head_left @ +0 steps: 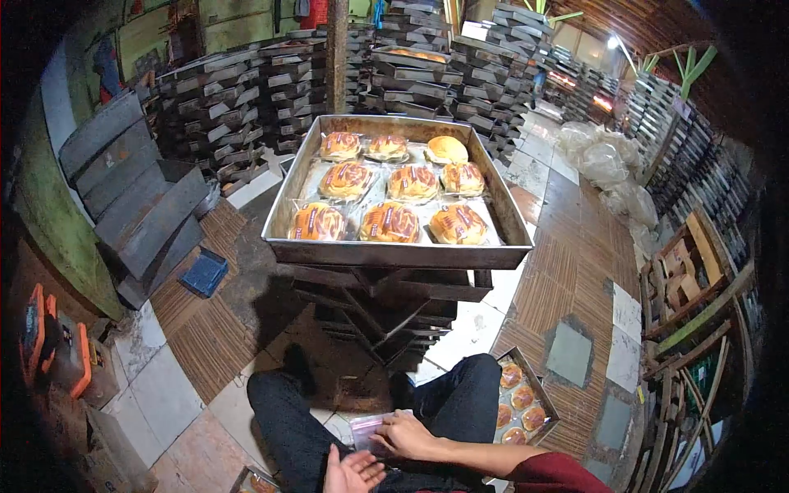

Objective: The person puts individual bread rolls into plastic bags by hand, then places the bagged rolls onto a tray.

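Note:
Low in the head view, between the knees, my right hand (404, 435) is closed on a clear plastic packet (367, 430), its fingers bent over the packet's right part. My left hand (353, 472) is just left of it, palm up with fingers apart, holding nothing. Ahead stands a metal tray (398, 253) on a stack of other trays. Several round buns in clear printed wrappers (389, 223) lie in it in rows. One plain bun (447, 149) at the back right shows no printed wrapper.
On the floor at the right is another tray of buns (522, 398); part of one (256, 481) shows at the bottom left. A blue crate (204, 272) lies at the left. Tall stacks of trays (485, 82) line the back. Plastic bags (604, 156) and wooden crates (686, 271) stand right.

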